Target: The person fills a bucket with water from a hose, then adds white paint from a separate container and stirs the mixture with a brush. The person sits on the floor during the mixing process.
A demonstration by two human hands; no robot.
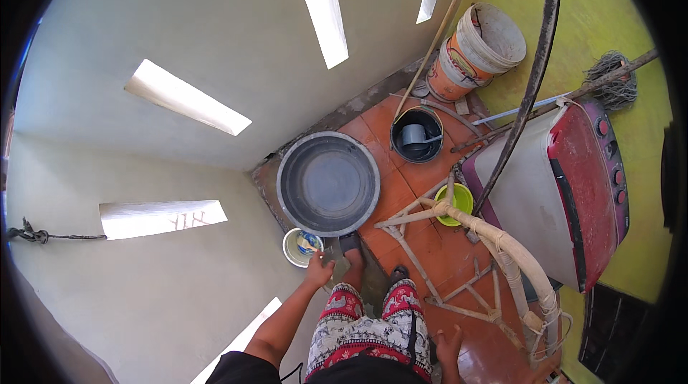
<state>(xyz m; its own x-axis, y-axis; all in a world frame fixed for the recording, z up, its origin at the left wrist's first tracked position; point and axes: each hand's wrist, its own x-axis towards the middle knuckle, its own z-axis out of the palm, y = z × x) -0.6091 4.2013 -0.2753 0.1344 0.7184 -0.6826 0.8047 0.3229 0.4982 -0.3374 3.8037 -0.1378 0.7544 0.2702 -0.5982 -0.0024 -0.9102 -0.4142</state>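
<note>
Head view showed the half-curled left hand, hold indeterminable, over a small round white plastic bucket just beside a large round grey basin, right hand loosely spread, seemingly empty; snagging the rim risked tipping the bucket.

Space over grey basin open — pole frame stands between right grip and washing machine.

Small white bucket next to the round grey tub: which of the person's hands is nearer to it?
Left. The left hand is at the lower right of the small white bucket, contact unclear; the right hand is well away, right of the patterned trousers.
</note>
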